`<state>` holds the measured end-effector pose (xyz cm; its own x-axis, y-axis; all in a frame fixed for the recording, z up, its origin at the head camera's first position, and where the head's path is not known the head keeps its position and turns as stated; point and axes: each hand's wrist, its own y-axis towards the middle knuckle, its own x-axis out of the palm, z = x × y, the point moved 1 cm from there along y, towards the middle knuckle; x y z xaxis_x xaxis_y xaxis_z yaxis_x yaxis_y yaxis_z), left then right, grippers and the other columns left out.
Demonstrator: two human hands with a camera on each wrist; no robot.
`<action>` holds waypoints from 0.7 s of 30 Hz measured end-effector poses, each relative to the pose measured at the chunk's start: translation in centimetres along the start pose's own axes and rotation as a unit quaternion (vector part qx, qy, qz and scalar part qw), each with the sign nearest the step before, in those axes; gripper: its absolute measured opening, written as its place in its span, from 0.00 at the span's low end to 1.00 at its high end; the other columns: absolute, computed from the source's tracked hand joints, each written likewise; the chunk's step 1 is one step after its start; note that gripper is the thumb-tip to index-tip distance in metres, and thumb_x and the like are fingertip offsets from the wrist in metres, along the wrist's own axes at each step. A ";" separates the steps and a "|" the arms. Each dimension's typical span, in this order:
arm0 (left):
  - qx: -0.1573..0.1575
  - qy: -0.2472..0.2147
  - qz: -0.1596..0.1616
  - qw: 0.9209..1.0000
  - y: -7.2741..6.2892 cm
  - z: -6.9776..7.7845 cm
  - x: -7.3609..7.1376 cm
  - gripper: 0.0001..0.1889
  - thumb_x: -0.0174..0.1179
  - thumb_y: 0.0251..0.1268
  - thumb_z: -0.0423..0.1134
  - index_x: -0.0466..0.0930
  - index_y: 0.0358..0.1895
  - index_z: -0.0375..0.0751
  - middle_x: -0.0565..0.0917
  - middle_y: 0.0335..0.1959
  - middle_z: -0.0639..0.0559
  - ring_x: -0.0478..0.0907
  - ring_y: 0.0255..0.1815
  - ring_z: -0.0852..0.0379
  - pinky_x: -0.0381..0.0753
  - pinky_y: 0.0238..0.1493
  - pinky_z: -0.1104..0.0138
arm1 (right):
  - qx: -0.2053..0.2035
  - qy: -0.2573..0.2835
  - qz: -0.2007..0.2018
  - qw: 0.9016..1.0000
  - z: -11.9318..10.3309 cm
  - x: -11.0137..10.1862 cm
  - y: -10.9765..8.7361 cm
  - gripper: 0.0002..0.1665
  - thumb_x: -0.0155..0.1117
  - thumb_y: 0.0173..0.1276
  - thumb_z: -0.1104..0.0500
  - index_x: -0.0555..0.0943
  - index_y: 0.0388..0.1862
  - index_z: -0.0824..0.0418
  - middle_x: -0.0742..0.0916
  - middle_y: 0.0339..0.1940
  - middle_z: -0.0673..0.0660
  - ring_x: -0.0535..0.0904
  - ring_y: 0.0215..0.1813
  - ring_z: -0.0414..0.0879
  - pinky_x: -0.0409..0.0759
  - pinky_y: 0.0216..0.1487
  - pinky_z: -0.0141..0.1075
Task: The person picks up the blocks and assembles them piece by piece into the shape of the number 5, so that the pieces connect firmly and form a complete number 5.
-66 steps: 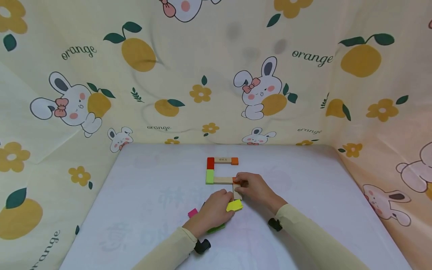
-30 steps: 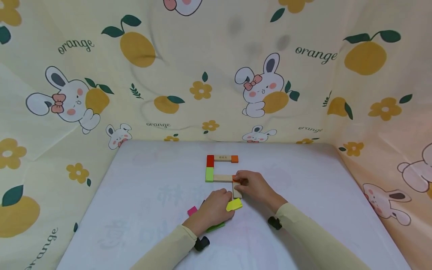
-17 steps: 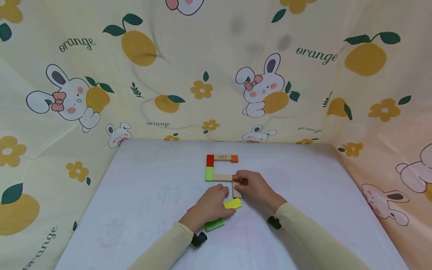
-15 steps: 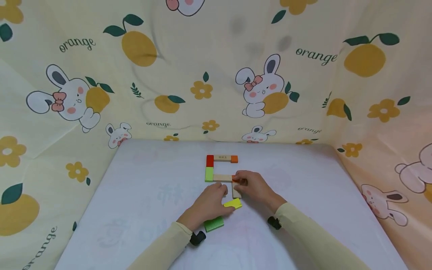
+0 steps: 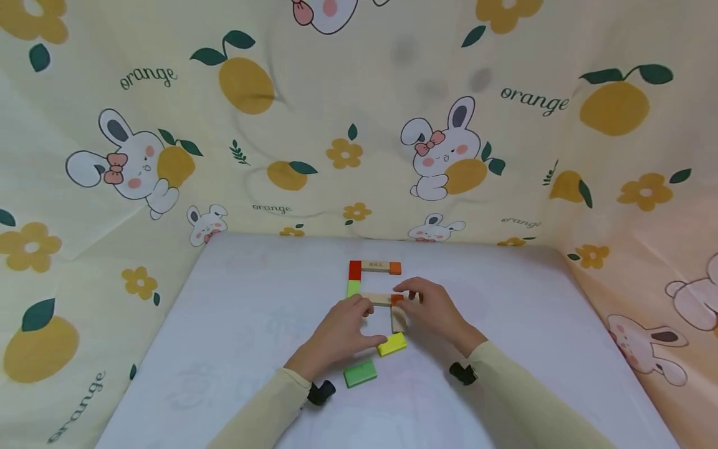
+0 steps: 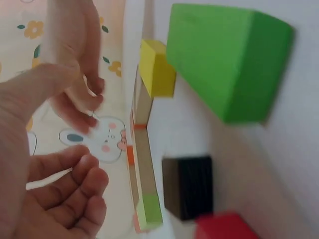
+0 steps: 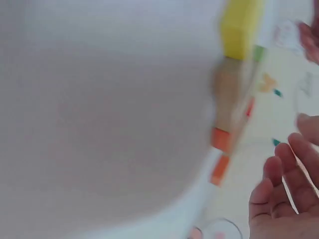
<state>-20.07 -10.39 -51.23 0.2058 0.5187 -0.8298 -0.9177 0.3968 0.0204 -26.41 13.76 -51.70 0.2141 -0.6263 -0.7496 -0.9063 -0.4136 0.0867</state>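
On the white table, several blocks form an angular line: a red block (image 5: 355,270), a light green block (image 5: 353,287), plain wooden blocks (image 5: 399,319) and orange ones (image 5: 397,299). At its near end lies a yellow block (image 5: 392,344), slightly askew to the wooden one. My left hand (image 5: 335,330) hovers loosely above the table, holding nothing, its thumb close to the yellow block. My right hand (image 5: 440,312) is raised beside the corner orange block, thumb and fingers apart with nothing between them.
A green block (image 5: 361,373) lies loose, nearer me than the yellow one. Under my left hand, the left wrist view shows a black block (image 6: 188,186) and a pinkish-red block (image 6: 227,228), both hidden from the head view. A patterned cloth (image 5: 314,100) surrounds the table.
My left hand has let go of the yellow block and drawn back leftward, uncovering the green block. My right hand has lifted off the wooden and orange blocks at the corner.
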 end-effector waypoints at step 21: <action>0.111 0.050 -0.060 0.991 -5.7 -1.5 1.4 0.23 0.76 0.67 0.55 0.88 0.58 0.49 0.80 0.53 0.61 0.73 0.51 0.64 0.80 0.54 0.69 | -0.253 -0.176 -0.119 0.944 -0.5 -0.7 -7.4 0.25 0.72 0.73 0.53 0.87 0.67 0.53 0.84 0.71 0.52 0.75 0.76 0.51 0.78 0.71 0.52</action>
<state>-15.04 -13.10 -53.36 0.2640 0.3838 -0.8849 -0.7891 0.6135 0.0306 -19.68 16.95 -51.49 0.1751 -0.2551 -0.9509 -0.5393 -0.8329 0.1241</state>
